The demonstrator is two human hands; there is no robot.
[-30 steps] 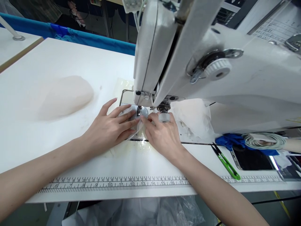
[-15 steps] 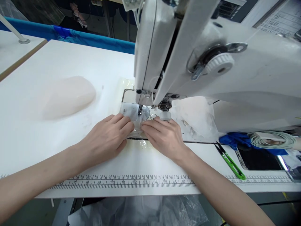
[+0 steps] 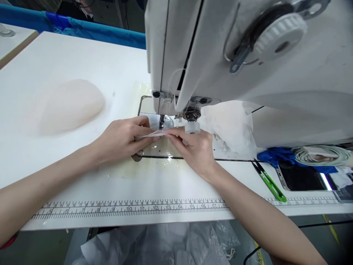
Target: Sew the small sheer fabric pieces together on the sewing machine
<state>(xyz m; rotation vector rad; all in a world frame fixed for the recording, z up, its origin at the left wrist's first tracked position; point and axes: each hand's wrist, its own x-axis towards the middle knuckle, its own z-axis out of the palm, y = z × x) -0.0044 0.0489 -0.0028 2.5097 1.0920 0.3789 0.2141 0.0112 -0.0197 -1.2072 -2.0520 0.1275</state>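
White sheer fabric [image 3: 152, 135] pinched btwn fingers, L hand [image 3: 124, 137] & R hand [image 3: 194, 148]; ruler [image 3: 138, 209] nos. 10–16 legible.

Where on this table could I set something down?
Bare: between pale rounded piece and blue edging behind; smaller, between right hand and green snips. Crowded: beneath the machine, where the left hand faces the right, and around the phone.

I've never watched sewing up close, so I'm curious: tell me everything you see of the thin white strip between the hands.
The thin, white, cloth-like strip looks soft and partly see-through, gathered or folded into a narrow band; I cannot tell which. It runs nearly level, pinched by the person's bare left hand and bare right hand, which hide parts of it. It is on the near side of the dark metal presser foot of the white sewing machine.
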